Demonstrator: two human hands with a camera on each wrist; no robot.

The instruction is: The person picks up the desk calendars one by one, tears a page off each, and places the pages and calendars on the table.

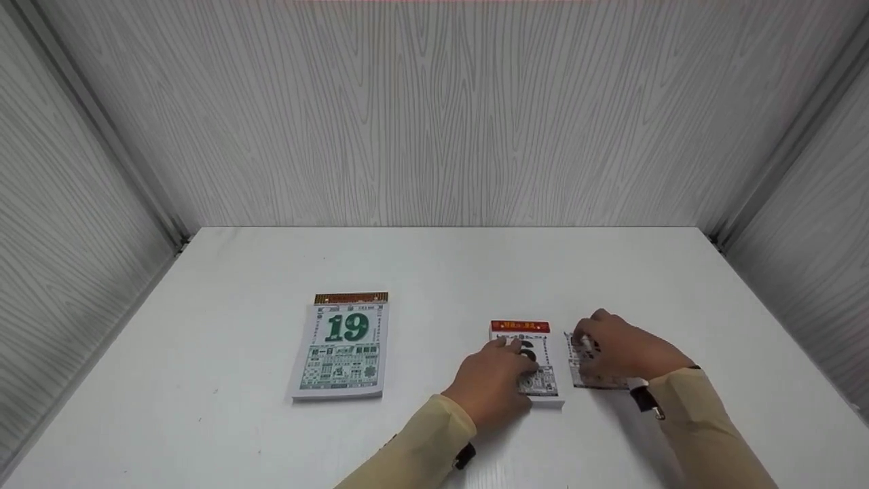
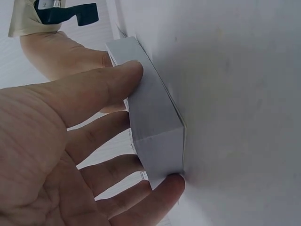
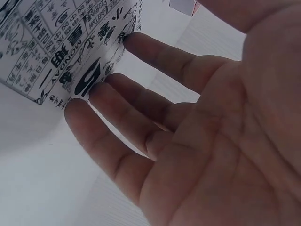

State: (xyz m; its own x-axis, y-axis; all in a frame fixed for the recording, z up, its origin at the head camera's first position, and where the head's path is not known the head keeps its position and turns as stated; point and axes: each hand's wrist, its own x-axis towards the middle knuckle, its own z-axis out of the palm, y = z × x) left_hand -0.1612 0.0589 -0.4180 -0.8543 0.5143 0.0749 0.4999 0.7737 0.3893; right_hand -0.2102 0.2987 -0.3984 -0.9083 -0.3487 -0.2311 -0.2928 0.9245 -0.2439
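A small tear-off calendar [image 1: 542, 382] with a red header strip lies on the white table, a black 6 partly showing on its page. My left hand [image 1: 492, 384] holds this calendar, fingers over its page. In the left wrist view, the thumb presses one side of the thick page block [image 2: 157, 108] and another fingertip is at its corner. To the right lies a loose calendar page [image 1: 577, 370], printed with a 5 and MONDAY in the right wrist view. My right hand [image 1: 621, 350] touches that page with extended fingertips, the thumb apart from them.
A larger tear-off calendar [image 1: 343, 353] with a green 19 lies to the left on the white table [image 1: 224, 326]. Grey wood-grain panels [image 1: 434, 115] stand behind the table and along both sides.
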